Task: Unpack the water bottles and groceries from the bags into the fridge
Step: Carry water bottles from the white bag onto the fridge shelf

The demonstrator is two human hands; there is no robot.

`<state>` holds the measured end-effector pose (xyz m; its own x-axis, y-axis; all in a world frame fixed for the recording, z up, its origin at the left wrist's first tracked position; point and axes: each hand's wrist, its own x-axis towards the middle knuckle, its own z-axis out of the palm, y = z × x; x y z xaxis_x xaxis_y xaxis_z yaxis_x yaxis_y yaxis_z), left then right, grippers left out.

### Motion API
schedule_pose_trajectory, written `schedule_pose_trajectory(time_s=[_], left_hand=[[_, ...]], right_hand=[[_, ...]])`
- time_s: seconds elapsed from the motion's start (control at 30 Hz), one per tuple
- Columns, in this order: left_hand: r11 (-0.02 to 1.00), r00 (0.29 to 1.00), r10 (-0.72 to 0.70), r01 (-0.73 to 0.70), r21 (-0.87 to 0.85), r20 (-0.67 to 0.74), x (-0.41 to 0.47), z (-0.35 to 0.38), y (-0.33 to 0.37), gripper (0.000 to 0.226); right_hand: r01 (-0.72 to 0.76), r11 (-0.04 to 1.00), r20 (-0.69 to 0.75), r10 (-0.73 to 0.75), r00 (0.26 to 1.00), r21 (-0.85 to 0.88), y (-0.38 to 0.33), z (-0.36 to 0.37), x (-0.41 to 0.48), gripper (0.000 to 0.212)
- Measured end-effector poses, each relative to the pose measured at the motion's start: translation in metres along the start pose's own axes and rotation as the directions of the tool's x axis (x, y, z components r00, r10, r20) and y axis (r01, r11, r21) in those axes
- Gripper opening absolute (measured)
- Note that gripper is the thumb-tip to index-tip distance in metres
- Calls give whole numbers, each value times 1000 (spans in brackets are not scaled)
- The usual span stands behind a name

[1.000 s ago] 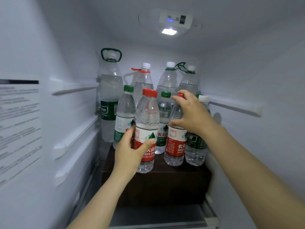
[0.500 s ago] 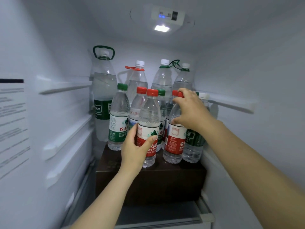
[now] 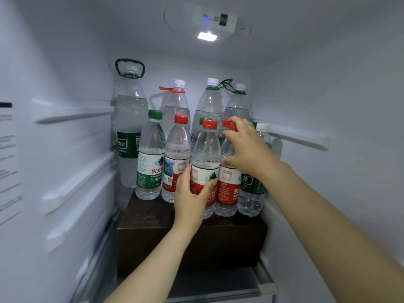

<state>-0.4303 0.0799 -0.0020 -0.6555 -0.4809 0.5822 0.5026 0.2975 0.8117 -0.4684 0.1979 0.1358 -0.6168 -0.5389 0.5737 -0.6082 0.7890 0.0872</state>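
Note:
Inside the fridge, small water bottles stand on a dark brown box [image 3: 153, 235]. My left hand [image 3: 192, 193] grips a red-capped bottle [image 3: 206, 156] round its red label at the front. My right hand [image 3: 244, 147] holds the upper part of another red-labelled bottle [image 3: 227, 189] just to the right, fingers over its cap. A green-capped bottle [image 3: 150, 158] and a further red-capped bottle [image 3: 178, 154] stand to the left. A green-labelled bottle [image 3: 251, 193] stands at the right.
Several tall bottles line the back wall, the largest [image 3: 130, 127] with a green carry handle at the left. Shelf rails [image 3: 74, 114] run along both side walls. A lamp [image 3: 207, 36] glows in the ceiling. A glass shelf edge [image 3: 214, 291] lies below the box.
My left hand has shifted its bottle to the right, next to the one under my right hand. A second red-capped bottle shows behind on the left. The view has drifted slightly.

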Motion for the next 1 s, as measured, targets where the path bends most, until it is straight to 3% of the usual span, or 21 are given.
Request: schedule_pose_trajectory(time_s=[0.37, 0.6, 0.8, 1.0], left_hand=[[993, 1000, -28, 28, 117, -2, 0, 4, 1, 64], [988, 993, -35, 17, 153, 110, 6, -12, 6, 65], [938, 975, -80, 4, 346, 206, 13, -28, 17, 76], [924, 983, -10, -61, 377, 184, -20, -53, 38, 67]], right_hand=[[0, 1000, -2, 0, 1000, 13, 3, 2, -1, 63], [-23, 996, -26, 25, 999, 85, -2, -8, -19, 81], [-47, 996, -49, 51, 998, 81, -19, -35, -53, 64], [-154, 987, 60, 151, 987, 51, -39, -53, -111, 53]])
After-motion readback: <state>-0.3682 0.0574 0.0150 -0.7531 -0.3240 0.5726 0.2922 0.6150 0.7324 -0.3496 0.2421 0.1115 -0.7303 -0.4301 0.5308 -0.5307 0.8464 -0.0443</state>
